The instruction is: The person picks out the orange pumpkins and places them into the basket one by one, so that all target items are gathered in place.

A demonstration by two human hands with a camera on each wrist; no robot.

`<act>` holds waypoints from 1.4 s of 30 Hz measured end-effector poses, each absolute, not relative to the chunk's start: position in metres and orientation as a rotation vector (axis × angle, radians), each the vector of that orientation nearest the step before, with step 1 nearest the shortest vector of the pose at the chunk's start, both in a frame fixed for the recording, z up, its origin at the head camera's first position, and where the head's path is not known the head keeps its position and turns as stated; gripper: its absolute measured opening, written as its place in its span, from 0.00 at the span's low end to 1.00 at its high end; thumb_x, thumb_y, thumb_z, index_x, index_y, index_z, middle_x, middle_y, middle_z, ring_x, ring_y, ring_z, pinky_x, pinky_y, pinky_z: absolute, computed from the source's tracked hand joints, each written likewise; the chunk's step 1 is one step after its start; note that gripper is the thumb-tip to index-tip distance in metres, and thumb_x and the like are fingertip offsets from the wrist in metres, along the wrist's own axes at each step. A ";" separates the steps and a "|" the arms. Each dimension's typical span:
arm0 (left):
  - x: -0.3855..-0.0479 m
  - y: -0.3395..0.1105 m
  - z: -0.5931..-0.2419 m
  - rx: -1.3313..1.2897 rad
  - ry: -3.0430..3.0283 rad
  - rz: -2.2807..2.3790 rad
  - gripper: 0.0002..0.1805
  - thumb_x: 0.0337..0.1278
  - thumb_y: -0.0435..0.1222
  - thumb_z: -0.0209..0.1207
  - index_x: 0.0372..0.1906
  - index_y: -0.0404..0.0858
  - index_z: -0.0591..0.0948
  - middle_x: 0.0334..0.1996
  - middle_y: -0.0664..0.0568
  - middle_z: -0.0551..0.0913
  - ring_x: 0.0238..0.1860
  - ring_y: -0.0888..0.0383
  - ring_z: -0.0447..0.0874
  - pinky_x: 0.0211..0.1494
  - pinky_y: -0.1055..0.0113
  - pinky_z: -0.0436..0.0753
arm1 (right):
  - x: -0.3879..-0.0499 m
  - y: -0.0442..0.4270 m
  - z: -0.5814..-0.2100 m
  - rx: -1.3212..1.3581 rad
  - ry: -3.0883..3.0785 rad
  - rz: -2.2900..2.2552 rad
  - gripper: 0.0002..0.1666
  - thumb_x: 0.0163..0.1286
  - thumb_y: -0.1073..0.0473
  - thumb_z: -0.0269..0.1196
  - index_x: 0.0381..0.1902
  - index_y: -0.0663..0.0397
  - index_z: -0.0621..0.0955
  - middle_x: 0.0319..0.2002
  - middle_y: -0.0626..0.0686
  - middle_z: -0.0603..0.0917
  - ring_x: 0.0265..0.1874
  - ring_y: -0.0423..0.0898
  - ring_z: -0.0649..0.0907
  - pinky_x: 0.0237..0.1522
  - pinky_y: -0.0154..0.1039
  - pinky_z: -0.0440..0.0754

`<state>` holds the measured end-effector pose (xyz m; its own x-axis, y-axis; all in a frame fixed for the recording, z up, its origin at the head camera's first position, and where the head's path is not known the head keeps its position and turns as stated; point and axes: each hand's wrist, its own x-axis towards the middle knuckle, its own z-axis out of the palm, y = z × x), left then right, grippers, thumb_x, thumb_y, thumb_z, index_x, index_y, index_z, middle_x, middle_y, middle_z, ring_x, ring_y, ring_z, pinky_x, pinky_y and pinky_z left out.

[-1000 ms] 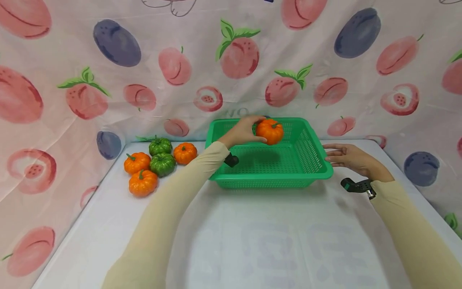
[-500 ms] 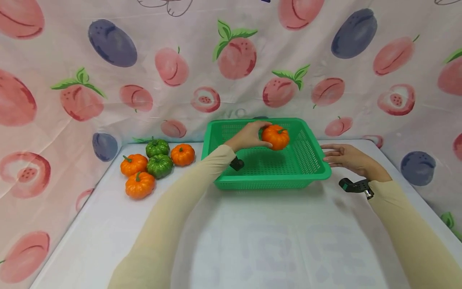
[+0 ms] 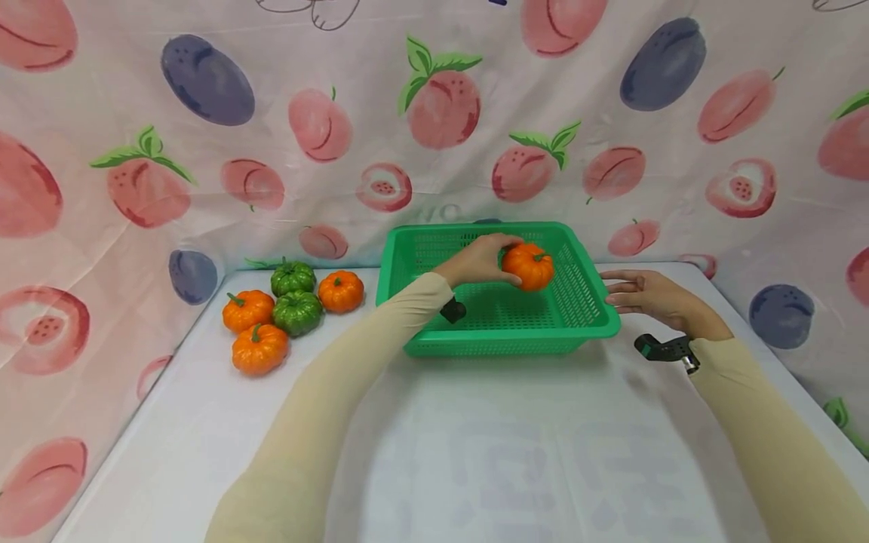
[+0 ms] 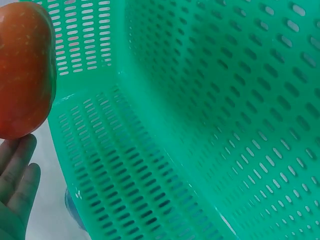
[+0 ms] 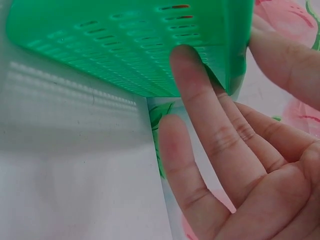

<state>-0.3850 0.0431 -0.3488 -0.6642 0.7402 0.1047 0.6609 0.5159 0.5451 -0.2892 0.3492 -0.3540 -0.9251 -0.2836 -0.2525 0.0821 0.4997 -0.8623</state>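
My left hand point(image 3: 480, 262) grips a small orange pumpkin point(image 3: 528, 266) by its left side, thumb and fingers on either side. The pumpkin is over the right part of a green slotted basket point(image 3: 502, 341). In the left wrist view, the pumpkin point(image 4: 25, 70) is at the left edge, with fingertips point(image 4: 25, 180) below it. My right hand point(image 3: 658, 303) is at the basket's right rim, its fingers mostly straight. In the right wrist view, a fingertip point(image 5: 187, 62) touches the slotted wall of the basket point(image 5: 100, 30) below the rim, and another digit meets the rim's edge.
Left of the basket stand several small pumpkins: orange ones point(image 3: 260, 349) and two green ones point(image 3: 297, 312), close together on the white table point(image 3: 543, 437). A fruit-patterned cloth point(image 3: 434, 151) hangs behind. Each wrist wears a black camera mount point(image 3: 668, 350).
My left hand has carried the orange pumpkin right and lower over the basket. The right hand stays at the rim. The head view has shifted slightly.
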 end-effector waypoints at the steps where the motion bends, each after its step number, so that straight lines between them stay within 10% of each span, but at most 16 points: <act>1: -0.384 0.044 -0.349 1.219 2.609 0.830 0.42 0.48 0.47 0.68 0.68 0.39 0.64 0.65 0.50 0.71 0.63 0.58 0.70 0.64 0.70 0.73 | -0.289 0.349 -0.354 -0.163 2.390 -1.394 0.44 0.66 0.58 0.61 0.71 0.67 0.54 0.42 0.33 0.81 0.40 0.26 0.81 0.47 0.29 0.82; 42: -0.377 0.079 -0.358 1.358 2.307 0.550 0.38 0.44 0.40 0.71 0.64 0.40 0.70 0.61 0.51 0.75 0.61 0.58 0.71 0.63 0.71 0.73 | -0.290 0.349 -0.353 -0.218 2.369 -1.429 0.42 0.66 0.61 0.61 0.70 0.71 0.54 0.46 0.36 0.81 0.40 0.26 0.82 0.45 0.29 0.83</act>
